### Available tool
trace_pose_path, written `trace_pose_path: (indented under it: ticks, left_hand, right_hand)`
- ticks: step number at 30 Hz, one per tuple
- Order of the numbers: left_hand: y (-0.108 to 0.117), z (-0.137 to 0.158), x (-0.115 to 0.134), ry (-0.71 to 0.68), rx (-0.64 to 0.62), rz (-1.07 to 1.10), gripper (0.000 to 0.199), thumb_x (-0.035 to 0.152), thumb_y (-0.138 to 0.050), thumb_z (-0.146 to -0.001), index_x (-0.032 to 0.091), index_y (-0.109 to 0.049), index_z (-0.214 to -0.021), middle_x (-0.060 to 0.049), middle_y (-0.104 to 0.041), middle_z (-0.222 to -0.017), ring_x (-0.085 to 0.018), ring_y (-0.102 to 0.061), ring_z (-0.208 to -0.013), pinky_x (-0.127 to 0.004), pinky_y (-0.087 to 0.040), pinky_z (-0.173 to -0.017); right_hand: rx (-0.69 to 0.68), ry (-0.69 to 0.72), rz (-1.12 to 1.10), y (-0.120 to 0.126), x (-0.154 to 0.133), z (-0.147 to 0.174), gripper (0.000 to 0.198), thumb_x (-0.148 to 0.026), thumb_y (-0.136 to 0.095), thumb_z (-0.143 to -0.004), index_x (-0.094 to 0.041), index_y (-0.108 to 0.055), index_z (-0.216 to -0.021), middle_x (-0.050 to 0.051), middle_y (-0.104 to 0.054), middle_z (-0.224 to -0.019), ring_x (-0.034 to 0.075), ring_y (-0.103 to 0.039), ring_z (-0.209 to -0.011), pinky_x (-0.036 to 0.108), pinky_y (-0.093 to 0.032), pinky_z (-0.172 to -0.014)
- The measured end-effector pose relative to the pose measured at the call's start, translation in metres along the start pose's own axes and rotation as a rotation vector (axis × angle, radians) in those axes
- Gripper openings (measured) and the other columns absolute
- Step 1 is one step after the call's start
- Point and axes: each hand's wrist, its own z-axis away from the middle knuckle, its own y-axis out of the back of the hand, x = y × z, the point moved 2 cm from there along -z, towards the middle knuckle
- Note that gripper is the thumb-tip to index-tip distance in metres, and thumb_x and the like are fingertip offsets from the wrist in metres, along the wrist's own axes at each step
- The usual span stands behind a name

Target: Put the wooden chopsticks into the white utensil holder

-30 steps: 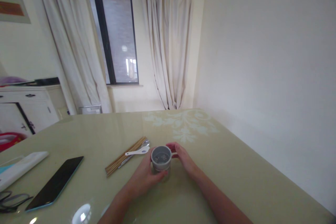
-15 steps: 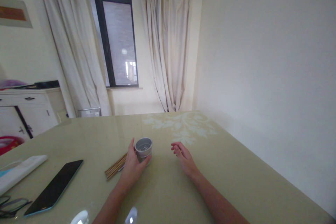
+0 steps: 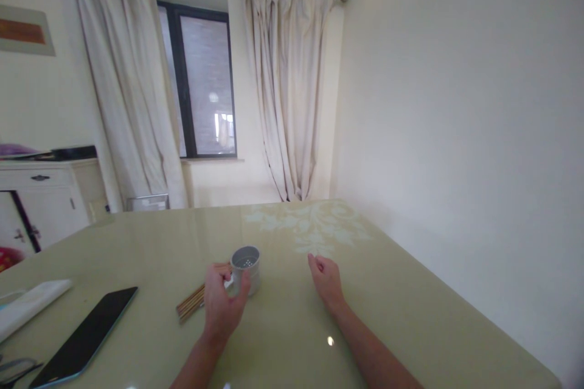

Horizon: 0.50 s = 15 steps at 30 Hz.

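Observation:
A grey cup (image 3: 253, 273) with small holes in its bottom stands on the table, its open top tilted slightly towards me. My left hand (image 3: 223, 304) is closed at the cup's left side, the thumb against its near wall and the fingers curled beside a pale part that may be its handle. Behind that hand lies a bundle of brown chopsticks (image 3: 190, 304), partly covered by it. My right hand (image 3: 327, 279) is a loose fist over the table to the right of the cup, apart from it, with nothing visible in it.
A dark tablet (image 3: 86, 337) lies to the left, beside a long white object (image 3: 34, 304) and glasses (image 3: 18, 371) at the frame edge. The glossy green table (image 3: 283, 346) meets a bare wall (image 3: 465, 134) on the right. Curtains and a window are behind.
My left hand's fingers have curled in from around the cup to its left side. My right hand has closed from loosely bent fingers into a fist. The view has tilted up slightly.

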Motion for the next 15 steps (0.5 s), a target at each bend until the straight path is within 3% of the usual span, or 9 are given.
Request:
trace_pose_path:
  ticks: [3, 5, 8, 12, 15]
  left_hand:
    - [-0.008, 0.002, -0.013, 0.069, 0.008, -0.11, 0.045, 0.061, -0.056, -0.093, 0.021, -0.047, -0.109, -0.009, -0.052, -0.102, -0.029, -0.056, -0.094, -0.049, -0.052, -0.089]
    - [-0.018, 0.005, -0.023, 0.099, -0.057, -0.15, 0.068, 0.069, -0.054, -0.09, 0.012, -0.047, -0.126, -0.016, -0.054, -0.117, -0.033, -0.058, -0.102, -0.057, -0.05, -0.099]
    - [-0.028, 0.009, -0.034, 0.187, -0.174, -0.117, 0.082, 0.07, -0.056, -0.088, 0.01, -0.041, -0.141, -0.02, -0.055, -0.129, -0.037, -0.06, -0.117, -0.06, -0.046, -0.109]
    - [-0.027, 0.008, -0.032, 0.311, -0.326, 0.096, 0.086, 0.065, -0.07, -0.081, 0.013, -0.041, -0.143, -0.017, -0.064, -0.126, -0.036, -0.065, -0.115, -0.055, -0.053, -0.103]
    - [-0.023, 0.009, -0.013, 0.33, -0.54, 0.284, 0.082, 0.057, -0.076, -0.08, 0.019, -0.043, -0.145, -0.016, -0.069, -0.132, -0.033, -0.068, -0.118, -0.048, -0.057, -0.095]
  right_hand:
    - [0.008, -0.031, 0.013, -0.002, 0.001, -0.003, 0.058, -0.065, -0.053, -0.087, -0.03, -0.022, -0.051, -0.003, -0.022, -0.054, 0.019, -0.027, -0.055, 0.035, -0.029, -0.058]
    - [0.025, -0.052, 0.016, -0.002, 0.001, -0.005, 0.056, -0.062, -0.051, -0.088, -0.031, -0.022, -0.051, -0.003, -0.022, -0.054, 0.019, -0.027, -0.054, 0.036, -0.03, -0.058]
    - [0.053, -0.058, 0.006, -0.002, 0.002, -0.004, 0.053, -0.06, -0.048, -0.089, -0.032, -0.022, -0.052, -0.003, -0.023, -0.056, 0.019, -0.026, -0.055, 0.036, -0.03, -0.058]
    - [0.077, -0.057, -0.024, -0.001, 0.005, -0.004, 0.053, -0.062, -0.047, -0.089, -0.032, -0.02, -0.056, -0.003, -0.021, -0.057, 0.019, -0.024, -0.055, 0.035, -0.027, -0.056]
    - [0.075, -0.056, -0.034, -0.002, 0.007, -0.005, 0.052, -0.062, -0.047, -0.088, -0.031, -0.02, -0.057, -0.003, -0.021, -0.057, 0.018, -0.022, -0.056, 0.034, -0.022, -0.055]
